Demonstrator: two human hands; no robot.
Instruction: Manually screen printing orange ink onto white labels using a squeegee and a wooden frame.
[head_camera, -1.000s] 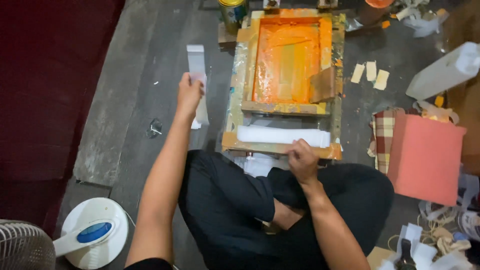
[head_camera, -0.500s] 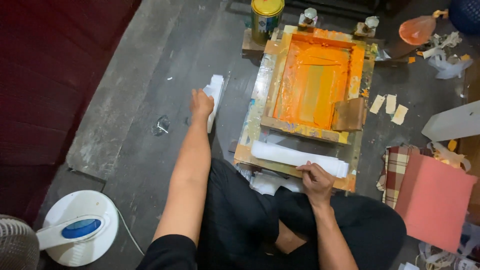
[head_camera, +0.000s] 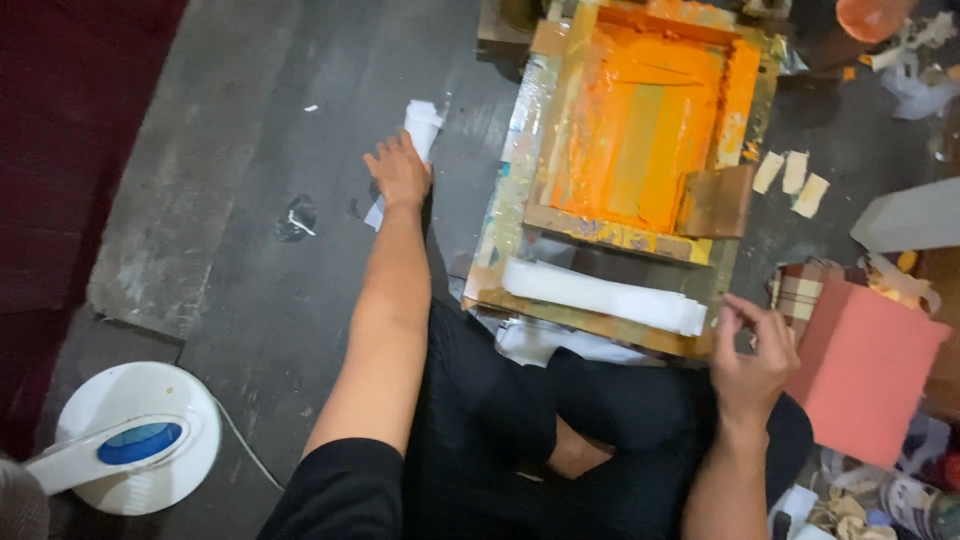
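I sit cross-legged on a grey floor in front of a wooden screen-printing frame (head_camera: 520, 150) whose mesh is covered in orange ink (head_camera: 640, 130). My left hand (head_camera: 398, 172) reaches out to the left and rests on a stack of white paper strips (head_camera: 422, 125) on the floor. My right hand (head_camera: 752, 350) hovers at the frame's near right corner, fingers loosely curled, holding nothing. A white roll of cloth or paper (head_camera: 600, 292) lies across the frame's near edge. A brown wooden squeegee (head_camera: 716, 202) leans at the frame's right side.
A white fan base (head_camera: 135, 440) with a blue patch stands at the lower left. A salmon-pink board (head_camera: 862, 370) and checked cloth (head_camera: 795, 290) lie to the right. Small cream strips (head_camera: 793, 175) sit beyond the frame, and a white box (head_camera: 905, 218) sits at the far right.
My right hand has left the white roll and moved right, off the frame's corner. My left hand stays on the white strips. The view has shifted closer and to the left.
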